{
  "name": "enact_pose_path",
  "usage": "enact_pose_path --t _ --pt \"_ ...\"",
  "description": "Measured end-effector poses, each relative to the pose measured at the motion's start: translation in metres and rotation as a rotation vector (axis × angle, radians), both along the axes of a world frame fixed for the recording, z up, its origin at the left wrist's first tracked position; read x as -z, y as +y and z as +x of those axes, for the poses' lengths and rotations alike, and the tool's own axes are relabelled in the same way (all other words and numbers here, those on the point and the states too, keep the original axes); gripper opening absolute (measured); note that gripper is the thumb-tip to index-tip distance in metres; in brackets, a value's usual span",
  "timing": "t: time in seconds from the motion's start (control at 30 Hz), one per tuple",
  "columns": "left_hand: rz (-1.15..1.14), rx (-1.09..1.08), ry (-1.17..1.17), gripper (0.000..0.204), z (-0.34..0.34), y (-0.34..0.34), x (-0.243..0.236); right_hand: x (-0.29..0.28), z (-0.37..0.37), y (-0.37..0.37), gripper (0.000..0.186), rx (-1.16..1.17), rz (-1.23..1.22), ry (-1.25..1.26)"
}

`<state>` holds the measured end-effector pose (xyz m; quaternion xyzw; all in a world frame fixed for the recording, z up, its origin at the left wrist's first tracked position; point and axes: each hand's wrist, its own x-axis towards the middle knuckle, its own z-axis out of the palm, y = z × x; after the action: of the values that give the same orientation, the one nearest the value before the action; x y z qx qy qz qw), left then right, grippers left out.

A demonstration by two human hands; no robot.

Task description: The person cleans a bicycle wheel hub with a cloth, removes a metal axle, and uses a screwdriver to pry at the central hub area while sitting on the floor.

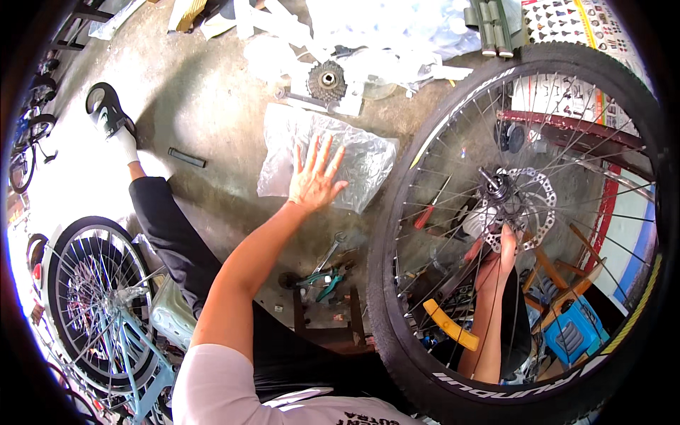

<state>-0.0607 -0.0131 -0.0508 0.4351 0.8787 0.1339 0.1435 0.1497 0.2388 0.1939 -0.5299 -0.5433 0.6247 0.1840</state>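
Observation:
My left hand lies spread over a crumpled clear plastic bag on the concrete floor. At the right, my right hand grips the bicycle wheel near its hub, by the lower edge of the silver brake disc; its fingers are partly hidden. The wheel has a black tyre and a yellow reflector. A cassette sprocket lies beyond the bag.
Wrenches and green-handled pliers lie below the bag, near a screwdriver. A metal tube lies left. A light blue bicycle stands at lower left. My outstretched foot is upper left, packaging at the back.

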Motion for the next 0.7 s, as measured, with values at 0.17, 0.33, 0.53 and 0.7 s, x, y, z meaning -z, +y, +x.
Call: enact_pose_path --t 0.17,0.33,0.53,0.7 --pt "-0.090 -0.036 -0.029 0.083 0.001 -0.007 0.011 -0.002 0.001 -0.004 0.037 0.005 -0.057 -0.010" --pt "-0.184 -0.006 -0.004 0.082 -0.003 -0.017 0.014 0.003 0.011 -0.003 0.033 -0.022 -0.051 0.039" --pt "-0.035 -0.082 0.026 0.086 0.013 -0.008 -0.035 0.004 0.004 -0.002 0.038 0.019 0.022 -0.013" --pt "0.171 -0.247 0.011 0.081 0.055 -0.027 -0.157 0.035 0.006 0.002 0.040 -0.061 -0.031 0.155"
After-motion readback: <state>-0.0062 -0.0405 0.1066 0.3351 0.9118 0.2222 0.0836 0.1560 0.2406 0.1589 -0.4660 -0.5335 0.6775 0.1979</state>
